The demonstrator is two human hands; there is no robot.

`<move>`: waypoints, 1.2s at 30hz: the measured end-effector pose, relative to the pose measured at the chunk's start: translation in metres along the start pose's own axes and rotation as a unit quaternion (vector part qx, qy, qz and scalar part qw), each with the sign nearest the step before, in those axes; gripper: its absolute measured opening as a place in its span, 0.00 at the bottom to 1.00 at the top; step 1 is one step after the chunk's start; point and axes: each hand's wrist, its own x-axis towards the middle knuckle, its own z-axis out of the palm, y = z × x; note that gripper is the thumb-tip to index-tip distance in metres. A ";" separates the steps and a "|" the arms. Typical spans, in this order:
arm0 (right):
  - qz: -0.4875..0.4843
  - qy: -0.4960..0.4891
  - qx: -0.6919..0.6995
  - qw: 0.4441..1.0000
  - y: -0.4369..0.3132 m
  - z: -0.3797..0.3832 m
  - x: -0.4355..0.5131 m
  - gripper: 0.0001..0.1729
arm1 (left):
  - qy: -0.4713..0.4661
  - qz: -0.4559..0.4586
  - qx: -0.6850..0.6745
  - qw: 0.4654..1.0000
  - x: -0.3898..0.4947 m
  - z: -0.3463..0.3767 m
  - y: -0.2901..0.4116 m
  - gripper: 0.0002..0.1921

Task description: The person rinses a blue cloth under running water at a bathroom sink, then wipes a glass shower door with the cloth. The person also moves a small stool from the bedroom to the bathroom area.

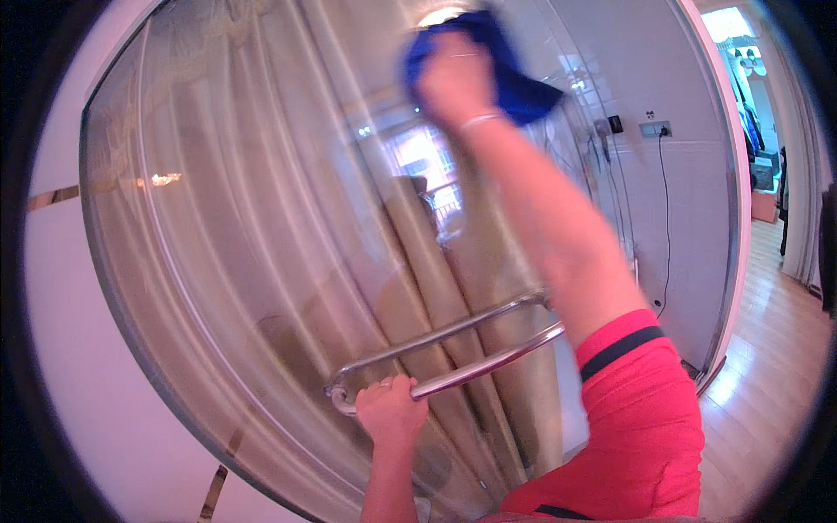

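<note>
My right hand (454,82) is raised high with a blue cloth (516,82) under its palm, against a large glass panel (418,261); hand and cloth are blurred. Lower down, my left hand (392,405) is closed around the left end of a chrome towel bar (484,369) fixed to the glass. Behind the glass hangs a pale beige curtain (261,229) in long folds. A bright window reflection shows on the panel below my right hand.
To the right, a tiled wall carries a socket (655,129) with a plugged-in black cord (667,222). Beyond the pink-lit frame edge (739,196) lies a wooden floor (758,333). A white wall with a patterned strip (53,198) stands at the left.
</note>
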 end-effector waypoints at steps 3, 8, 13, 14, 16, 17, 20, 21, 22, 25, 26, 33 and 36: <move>-0.189 -0.137 0.133 0.963 -0.130 0.054 -0.058 0.17 | -0.006 0.020 0.051 0.998 -0.001 0.000 0.000 0.10; -0.438 -0.401 0.265 0.759 -0.195 0.056 -0.174 0.22 | 0.009 0.045 0.049 0.998 -0.003 0.000 -0.003 0.12; -0.271 -0.212 0.317 0.884 -0.097 0.058 -0.069 0.18 | 0.014 0.050 0.051 0.997 -0.005 0.007 -0.008 0.15; -0.317 -0.124 0.185 0.922 -0.064 0.050 -0.031 0.21 | 0.022 0.055 0.050 0.997 -0.005 0.008 -0.009 0.15; -0.226 -0.055 0.067 0.970 0.008 0.019 0.022 0.26 | 0.032 0.060 0.040 0.997 -0.005 0.009 -0.010 0.16; -0.211 -0.017 -0.229 0.950 0.036 0.006 0.041 0.29 | 0.033 0.058 0.031 0.997 -0.005 0.009 -0.010 0.16; 0.019 -0.041 -0.259 0.965 0.109 -0.040 0.064 0.32 | 0.038 0.054 0.020 0.998 -0.005 0.007 -0.010 0.15; 0.030 -0.021 -0.345 0.938 0.116 -0.040 0.067 0.27 | 0.041 0.055 0.022 0.997 -0.004 0.007 -0.009 0.15; -0.003 -0.040 -0.465 0.884 0.119 -0.041 0.070 0.27 | 0.035 0.053 0.009 0.998 -0.003 0.006 -0.008 0.15; 0.057 -0.149 -0.265 0.951 0.088 -0.014 0.086 0.27 | 0.009 0.050 -0.005 0.999 -0.001 0.002 -0.009 0.13; -0.026 -0.080 -0.278 0.957 0.071 0.009 0.076 0.26 | 0.001 0.052 -0.010 0.999 -0.001 0.001 -0.011 0.13; -0.219 0.023 -0.043 0.975 -0.156 0.166 0.004 0.19 | -0.120 0.118 -0.113 0.979 -0.011 -0.003 -0.040 0.11; -0.306 -0.074 0.075 0.946 -0.271 0.199 -0.076 0.18 | -0.065 0.142 -0.187 0.970 -0.011 0.002 -0.046 0.06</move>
